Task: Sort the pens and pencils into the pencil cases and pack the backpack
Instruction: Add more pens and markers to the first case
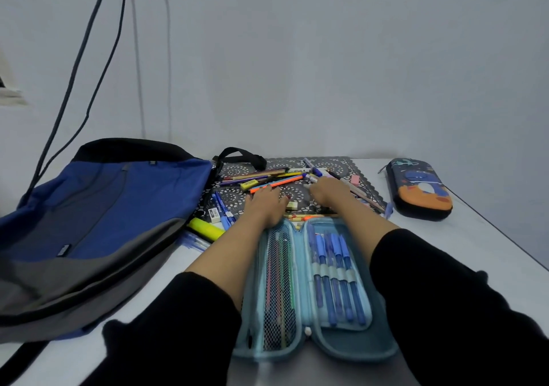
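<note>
Head-camera view looking down a white table (475, 252) set against a pale wall. Closest to the viewer, a light-blue pencil case (378, 347) lies unzipped and spread flat. Its right half holds a row of blue pens (335, 278) under elastic loops, and its left half has a mesh pocket (277, 290) with coloured pencils inside. Two forearms in black sleeves reach over the case to a dark lace-patterned mat (234, 198) behind it. The left hand (266, 206) rests palm down on the mat, fingers stretched out and holding nothing, its fingertips at an orange pencil (276, 184). The right hand (328, 194) lies just beside it with fingers bent downward; whether it grips anything cannot be told. A loose pile of pens and pencils (264, 175) is scattered across the mat beyond both hands. A yellow highlighter (206, 228) sits at the mat's near-left corner. A blue and grey backpack (98, 222) lies flat on the left. A second, dark pencil case (421, 189) with an orange panel lies zipped on the far right.
</note>
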